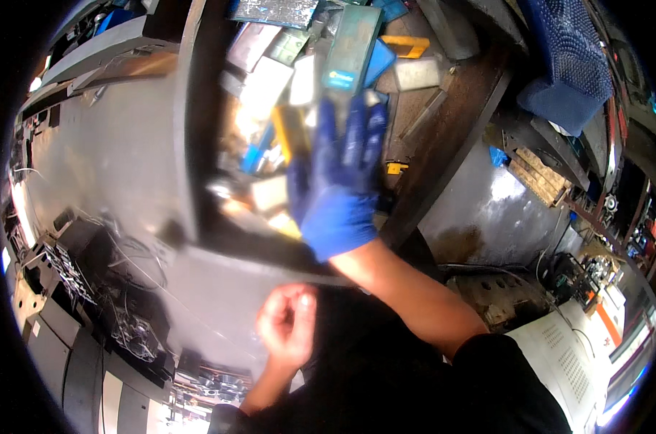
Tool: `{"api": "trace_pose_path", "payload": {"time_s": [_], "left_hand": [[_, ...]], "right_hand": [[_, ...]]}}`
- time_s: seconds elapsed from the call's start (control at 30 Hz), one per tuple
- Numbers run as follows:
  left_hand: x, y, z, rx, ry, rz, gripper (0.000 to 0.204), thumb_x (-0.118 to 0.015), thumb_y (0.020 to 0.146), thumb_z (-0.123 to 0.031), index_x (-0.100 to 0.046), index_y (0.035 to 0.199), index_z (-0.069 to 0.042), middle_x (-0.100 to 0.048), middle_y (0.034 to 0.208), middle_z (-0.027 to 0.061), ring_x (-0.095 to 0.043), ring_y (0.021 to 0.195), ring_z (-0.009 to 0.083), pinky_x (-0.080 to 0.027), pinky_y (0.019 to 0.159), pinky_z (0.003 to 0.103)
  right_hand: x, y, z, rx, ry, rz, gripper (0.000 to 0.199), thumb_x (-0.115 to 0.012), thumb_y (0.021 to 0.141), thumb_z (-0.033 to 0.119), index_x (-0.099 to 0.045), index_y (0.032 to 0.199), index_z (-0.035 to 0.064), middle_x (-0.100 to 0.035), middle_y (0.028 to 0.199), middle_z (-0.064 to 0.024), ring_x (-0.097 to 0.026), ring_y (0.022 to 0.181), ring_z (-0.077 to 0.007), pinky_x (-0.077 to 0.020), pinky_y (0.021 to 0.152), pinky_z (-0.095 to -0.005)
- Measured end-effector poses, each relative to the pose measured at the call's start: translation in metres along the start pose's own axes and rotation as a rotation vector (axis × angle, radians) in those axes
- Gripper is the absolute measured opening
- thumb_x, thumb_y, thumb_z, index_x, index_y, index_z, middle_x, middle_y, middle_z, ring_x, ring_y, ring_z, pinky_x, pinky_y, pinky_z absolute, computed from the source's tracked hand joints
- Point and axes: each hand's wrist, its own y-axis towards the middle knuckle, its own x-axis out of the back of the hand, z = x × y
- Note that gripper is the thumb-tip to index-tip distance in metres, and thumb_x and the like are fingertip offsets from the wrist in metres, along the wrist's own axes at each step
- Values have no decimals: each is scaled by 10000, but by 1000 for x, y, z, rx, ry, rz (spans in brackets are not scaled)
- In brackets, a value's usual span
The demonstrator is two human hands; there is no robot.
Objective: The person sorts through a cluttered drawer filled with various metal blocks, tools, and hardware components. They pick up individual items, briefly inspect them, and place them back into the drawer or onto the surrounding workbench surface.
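My right hand (337, 189), in a blue glove, reaches forward with its fingers spread flat over the clutter in a dark metal tray (190, 145). It is open and grips nothing that I can see; the motion blurs it, so I cannot tell whether the fingertips touch the pieces beneath. My left hand (288, 325) is bare, pulled back near my body below the tray's front edge, curled into a loose fist. Whether something small sits inside it I cannot tell.

Under and just beyond my gloved fingers lies a jumble of flat metal blocks (266, 83), grey and silvery, mixed with small yellow parts (290, 130) and blue pieces (379, 61). A long greenish plate (351, 47) lies just past my fingertips. Nothing has been lifted out yet, as far as I can judge: the pile looks unsorted, and the picking is still ahead of me.

To the left of the tray stretches a grey machine surface (111, 152). To the right, a blue mesh crate (563, 65) sits well apart, and below it a shiny grey floor (487, 195) shows.
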Motion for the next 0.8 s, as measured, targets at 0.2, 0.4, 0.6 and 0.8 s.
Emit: {"api": "trace_pose_path", "payload": {"time_s": [0.2,0.4,0.6,0.8], "left_hand": [[10,-5,15,63,-23,-28,69,-656,979,-28,-640,1031,13,-588,792,-35,-493,707,33,-411,640,194],[19,-13,6,-111,-22,143,216,-648,943,-12,-536,1119,44,-560,800,-11,-491,686,61,-427,635,209],[19,-27,20,-47,-21,296,466,-573,1009,-394,-664,1064,59,-510,685,-27,-465,611,78,-381,584,237],[17,-34,22,72,-36,311,604,-507,1016,-524,-679,1036,54,-468,638,-35,-414,578,81,-324,555,262]], "right_hand": [[-24,-16,46,169,170,-7,619,-676,888,227,-497,1458,65,-293,1627,-203,-263,1454,-566,-260,1141,-709],[7,-35,21,379,585,28,525,-663,844,141,-622,1365,88,-502,1505,-172,-482,1374,-391,-434,1128,-508],[60,-91,-21,46,369,124,602,-620,940,145,-442,1492,-18,-392,1546,-286,-407,1423,-475,-379,1166,-520],[29,-80,-16,-188,191,114,796,-690,897,246,-318,1554,-6,-349,1553,-311,-325,1448,-509,-255,1206,-584]]}}
